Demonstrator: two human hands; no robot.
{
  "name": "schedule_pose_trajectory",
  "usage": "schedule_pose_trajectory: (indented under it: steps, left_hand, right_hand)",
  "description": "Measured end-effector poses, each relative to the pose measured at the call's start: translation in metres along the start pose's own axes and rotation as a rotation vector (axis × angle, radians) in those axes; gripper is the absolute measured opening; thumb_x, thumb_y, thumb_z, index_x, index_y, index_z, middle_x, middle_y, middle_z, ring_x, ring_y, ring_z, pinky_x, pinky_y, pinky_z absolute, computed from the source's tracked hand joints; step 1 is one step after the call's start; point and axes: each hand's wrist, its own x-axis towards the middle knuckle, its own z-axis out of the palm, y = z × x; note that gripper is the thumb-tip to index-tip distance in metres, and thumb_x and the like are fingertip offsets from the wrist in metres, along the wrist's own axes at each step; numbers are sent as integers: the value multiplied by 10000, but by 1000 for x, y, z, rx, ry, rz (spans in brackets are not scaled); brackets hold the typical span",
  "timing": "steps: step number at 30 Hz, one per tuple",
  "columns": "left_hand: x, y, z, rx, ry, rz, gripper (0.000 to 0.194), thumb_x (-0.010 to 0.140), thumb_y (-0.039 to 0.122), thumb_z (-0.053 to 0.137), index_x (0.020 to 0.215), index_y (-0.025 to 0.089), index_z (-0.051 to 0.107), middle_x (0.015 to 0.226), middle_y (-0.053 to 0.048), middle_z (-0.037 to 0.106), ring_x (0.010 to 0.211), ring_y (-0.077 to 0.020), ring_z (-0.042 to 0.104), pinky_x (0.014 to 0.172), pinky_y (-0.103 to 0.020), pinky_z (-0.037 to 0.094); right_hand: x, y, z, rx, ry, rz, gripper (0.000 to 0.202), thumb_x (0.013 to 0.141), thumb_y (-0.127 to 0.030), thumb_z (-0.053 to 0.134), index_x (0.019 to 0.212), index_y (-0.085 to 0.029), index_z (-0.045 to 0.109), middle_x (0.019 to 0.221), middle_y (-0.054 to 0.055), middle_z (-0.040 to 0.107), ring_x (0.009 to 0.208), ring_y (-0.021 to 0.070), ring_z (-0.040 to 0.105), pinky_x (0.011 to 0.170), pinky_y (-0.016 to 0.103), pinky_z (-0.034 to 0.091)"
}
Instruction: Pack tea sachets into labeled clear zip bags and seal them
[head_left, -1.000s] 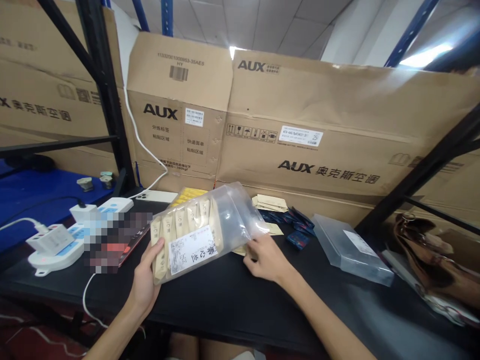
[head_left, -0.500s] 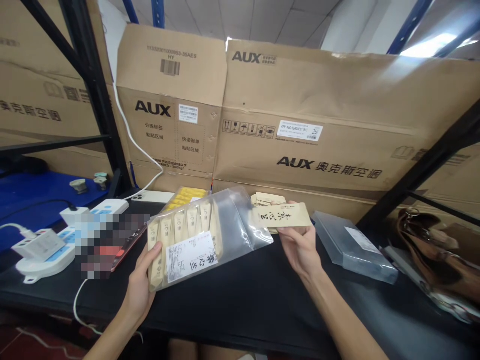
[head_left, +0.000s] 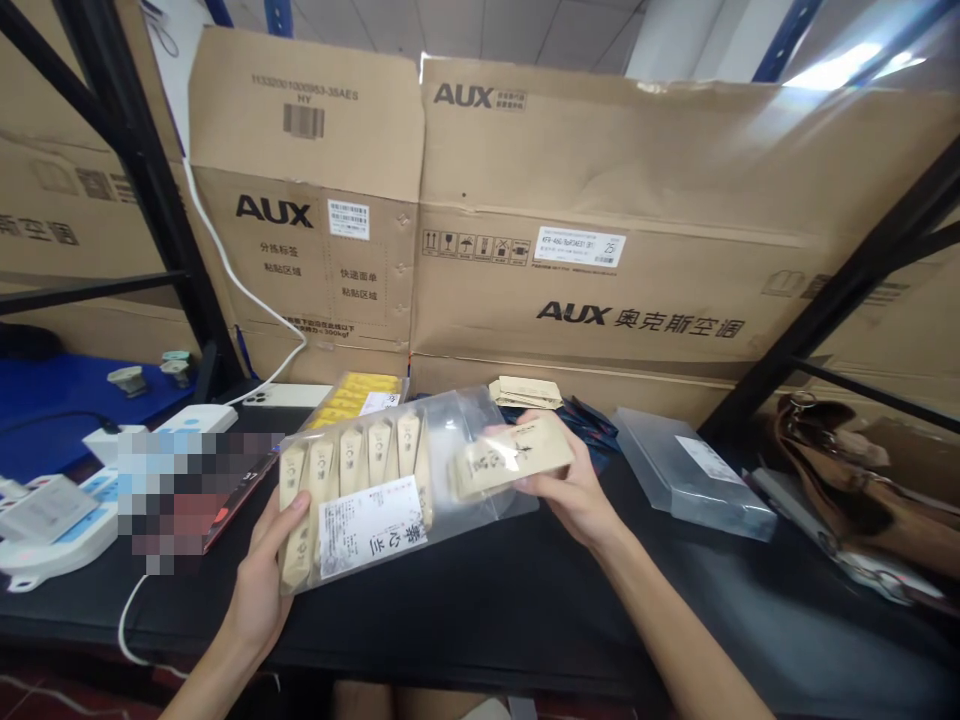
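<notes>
- Evidently the left hand (head_left: pixel 266 560) was closed narrowly on a clear bag (head_left: pixel 375 490), thumb on the front, at the end filled with tan packets (head_left: pixel 354 455); I judged this left the slack, unfilled end free.
- Bag was held tilted above the black table (head_left: pixel 420 625), label (head_left: pixel 367 527) upward, filled end toward the person's left.
- Right hand (head_left: pixel 577 492) pinched a loose tan packet (head_left: pixel 521 458) by its outer end, probably to keep fingers off the film. One packet or several: could not tell.
- Packet's far end overlapped the slack film; inside or merely against it, glare made unclear.
- Behind the right hand: a tan stack (head_left: pixel 527 390) and dark blue packets (head_left: pixel 596 425), partly hidden by it.
- Yellow packets (head_left: pixel 360 395) lay behind the bag. A clear case (head_left: pixel 697 475) lay to the right, apart from the hand.
- Power strip (head_left: pixel 97 530) crowded the left side; a cardboard wall (head_left: pixel 600 180) closed off the back.
</notes>
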Motion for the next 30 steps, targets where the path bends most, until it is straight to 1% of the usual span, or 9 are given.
schedule_pose_trajectory:
  steps: [7, 9, 12, 17, 21, 24, 26, 28, 30]
  left_hand:
    - [-11, 0, 5, 112, -93, 45, 783, 800, 530, 855, 1496, 239, 645, 1386, -107, 763, 1329, -420, 673, 1079, -476, 577]
    - [-17, 0, 8, 164, -130, 74, 740, 801, 551, 853, 1452, 247, 679, 1397, -99, 757, 1382, -424, 630, 1089, -453, 563]
    - [-23, 0, 10, 245, -170, 124, 667, 811, 562, 846, 1391, 257, 724, 1429, -80, 738, 1432, -410, 584, 1139, -410, 512]
    - [-17, -2, 7, 243, -205, 113, 677, 830, 577, 827, 1416, 259, 712, 1411, -82, 745, 1384, -396, 624, 1068, -386, 558]
    - [-10, -4, 2, 223, -209, 102, 727, 792, 576, 856, 1424, 246, 711, 1349, -97, 776, 1341, -403, 659, 1067, -395, 563]
    - [-8, -5, 1, 203, -221, 96, 731, 812, 557, 848, 1456, 253, 686, 1343, -96, 780, 1329, -392, 672, 1088, -407, 551]
    - [-7, -5, 1, 203, -218, 111, 702, 832, 553, 834, 1452, 257, 687, 1360, -93, 772, 1327, -385, 674, 1088, -404, 548]
    - [-5, -5, 1, 227, -204, 128, 669, 828, 554, 837, 1411, 249, 715, 1357, -96, 772, 1307, -385, 684, 1073, -397, 551]
    - [-4, -5, 1, 257, -198, 139, 651, 821, 559, 842, 1378, 242, 734, 1355, -100, 772, 1301, -387, 685, 1070, -394, 547]
  right_hand:
    - [-2, 0, -1, -178, -260, 335, 397, 702, -322, 965, 990, -185, 728, 894, 30, 776, 789, 209, 760, 716, 329, 669]
    - [-5, 1, 2, -174, -352, 390, 407, 758, -388, 929, 1061, -194, 738, 904, 28, 767, 762, 204, 747, 602, 298, 650]
    - [-6, 5, 11, -168, -483, 374, 394, 788, -454, 906, 1063, -210, 765, 920, 32, 770, 825, 222, 752, 649, 321, 668]
    - [-8, 12, 21, -198, -294, 292, 320, 808, -490, 884, 1008, -258, 791, 969, 43, 799, 889, 253, 768, 672, 332, 664]
    - [-9, 15, 22, -155, -341, 277, 415, 854, -547, 827, 1152, -262, 780, 1001, 52, 812, 904, 276, 790, 706, 391, 683]
    - [-8, 22, 22, -191, -298, 253, 580, 812, -553, 873, 1277, -236, 733, 939, 53, 809, 730, 233, 762, 636, 362, 645]
    - [-7, 27, 21, -295, -222, 228, 512, 793, -557, 891, 1135, -197, 765, 826, 45, 777, 643, 199, 706, 601, 329, 595]
    - [-7, 31, 20, -431, -176, 163, 416, 850, -594, 831, 858, -189, 742, 700, 24, 697, 605, 172, 633, 568, 301, 532]
    - [-8, 32, 18, -541, -190, 119, 502, 930, -623, 729, 672, -202, 637, 612, -4, 582, 568, 143, 535, 531, 283, 461]
